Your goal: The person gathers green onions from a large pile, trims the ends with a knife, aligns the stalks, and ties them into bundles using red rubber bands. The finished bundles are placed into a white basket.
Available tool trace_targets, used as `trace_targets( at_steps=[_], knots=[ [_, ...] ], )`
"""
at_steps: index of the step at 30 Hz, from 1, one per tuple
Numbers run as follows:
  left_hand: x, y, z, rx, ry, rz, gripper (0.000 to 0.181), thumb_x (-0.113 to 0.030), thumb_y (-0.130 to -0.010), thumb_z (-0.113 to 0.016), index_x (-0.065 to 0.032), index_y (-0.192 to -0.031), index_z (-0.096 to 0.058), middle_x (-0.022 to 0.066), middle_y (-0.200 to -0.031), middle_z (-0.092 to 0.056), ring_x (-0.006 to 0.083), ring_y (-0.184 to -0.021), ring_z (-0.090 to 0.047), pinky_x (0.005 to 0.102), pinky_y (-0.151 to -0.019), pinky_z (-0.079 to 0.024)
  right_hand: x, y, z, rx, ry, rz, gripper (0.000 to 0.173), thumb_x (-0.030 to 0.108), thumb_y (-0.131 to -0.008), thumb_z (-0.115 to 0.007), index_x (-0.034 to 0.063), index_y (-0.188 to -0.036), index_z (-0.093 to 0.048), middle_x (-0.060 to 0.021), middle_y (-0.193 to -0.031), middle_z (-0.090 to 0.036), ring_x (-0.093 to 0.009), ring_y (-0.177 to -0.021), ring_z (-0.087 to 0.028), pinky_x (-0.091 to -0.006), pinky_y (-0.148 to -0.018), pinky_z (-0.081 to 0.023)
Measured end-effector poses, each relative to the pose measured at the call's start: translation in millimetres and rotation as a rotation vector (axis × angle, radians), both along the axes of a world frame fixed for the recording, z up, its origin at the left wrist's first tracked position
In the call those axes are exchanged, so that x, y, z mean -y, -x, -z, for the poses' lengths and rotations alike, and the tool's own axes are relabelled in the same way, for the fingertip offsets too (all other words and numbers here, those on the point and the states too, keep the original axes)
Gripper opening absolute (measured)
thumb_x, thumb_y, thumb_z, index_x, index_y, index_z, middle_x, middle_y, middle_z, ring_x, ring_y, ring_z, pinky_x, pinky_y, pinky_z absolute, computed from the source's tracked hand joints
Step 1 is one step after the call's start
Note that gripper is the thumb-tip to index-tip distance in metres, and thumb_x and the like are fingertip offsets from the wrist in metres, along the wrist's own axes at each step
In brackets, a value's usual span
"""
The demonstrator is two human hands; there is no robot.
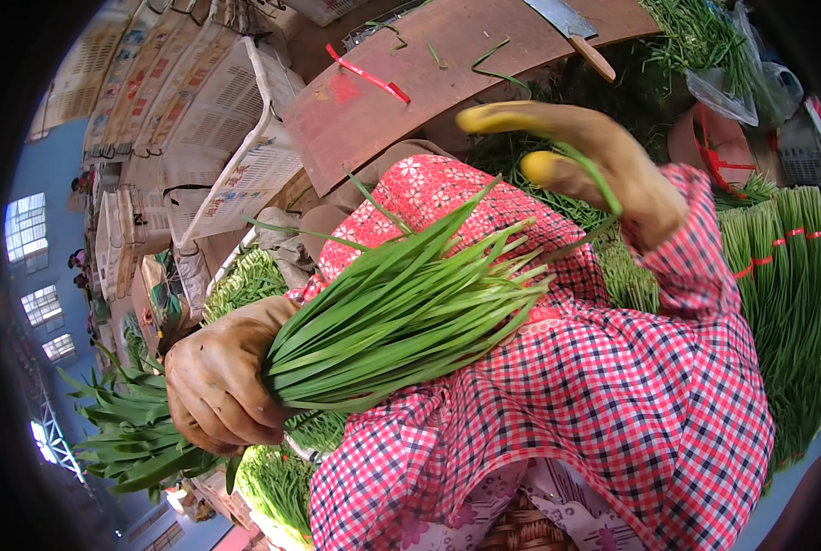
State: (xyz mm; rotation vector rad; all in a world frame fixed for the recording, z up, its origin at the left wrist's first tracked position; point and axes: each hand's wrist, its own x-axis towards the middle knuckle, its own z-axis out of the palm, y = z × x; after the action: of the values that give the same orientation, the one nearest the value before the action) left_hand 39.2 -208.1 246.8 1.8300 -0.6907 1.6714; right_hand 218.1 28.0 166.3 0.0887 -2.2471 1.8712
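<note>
My left hand (224, 382), in a tan glove, is closed around a bunch of long flat green leaves, likely garlic chives (390, 324). The pale stem ends point to the right over my lap, and the leaf tips stick out beyond the hand at lower left. My right hand (510, 144), in a glove with yellow fingertips, is raised above the stem ends, its thumb and fingers apart. A single green leaf (593, 175) lies across it near the thumb; whether it is gripped is unclear. The right hand is slightly blurred.
A brown board (383, 89) ahead bears a red tie strip (366, 74), leaf scraps and a cleaver (569, 31). White plastic crates (238, 179) stand at left. Red-banded green bundles (782, 275) lie at right, near a pink bucket (710, 141). More greens (276, 482) sit at lower left.
</note>
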Motion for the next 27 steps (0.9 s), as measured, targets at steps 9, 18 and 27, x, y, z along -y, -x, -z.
trace_targets(
  at_steps=[9,18,27],
  knots=[
    [24,-14,6,0.039,0.073,-0.093,0.022,-0.014,-0.085,-0.047,-0.0021,-0.072,-0.060,0.0109,-0.061,-0.060,0.0248,-0.057,-0.064,0.0345,-0.049,-0.048,29,102,113,-0.088,-1.012,0.028,0.033,0.023,-0.084,-0.067,0.0069,-0.112,-0.067,-0.0123,-0.113,-0.067,-0.026,-0.105,-0.062,-0.0376,-0.090,-0.048],
    [37,-31,7,-0.032,0.028,-0.142,0.025,-0.014,-0.087,-0.043,-0.0016,-0.076,-0.062,0.0119,-0.066,-0.063,0.0229,-0.060,-0.064,0.0352,-0.055,-0.052,-81,44,60,0.363,-1.573,-0.164,0.042,0.026,-0.070,-0.080,0.0045,-0.102,-0.065,-0.0067,-0.085,-0.066,-0.025,-0.085,-0.064,-0.0406,-0.093,-0.047],
    [28,-5,26,0.056,0.076,-0.079,0.026,-0.015,-0.091,-0.044,-0.0017,-0.079,-0.063,0.0129,-0.069,-0.066,0.0234,-0.062,-0.067,0.0353,-0.058,-0.055,81,68,57,0.219,0.116,-0.531,0.061,0.049,-0.096,-0.051,0.0032,-0.136,-0.051,-0.0123,-0.134,-0.056,-0.023,-0.126,-0.051,-0.0385,-0.110,-0.035]
  ],
)
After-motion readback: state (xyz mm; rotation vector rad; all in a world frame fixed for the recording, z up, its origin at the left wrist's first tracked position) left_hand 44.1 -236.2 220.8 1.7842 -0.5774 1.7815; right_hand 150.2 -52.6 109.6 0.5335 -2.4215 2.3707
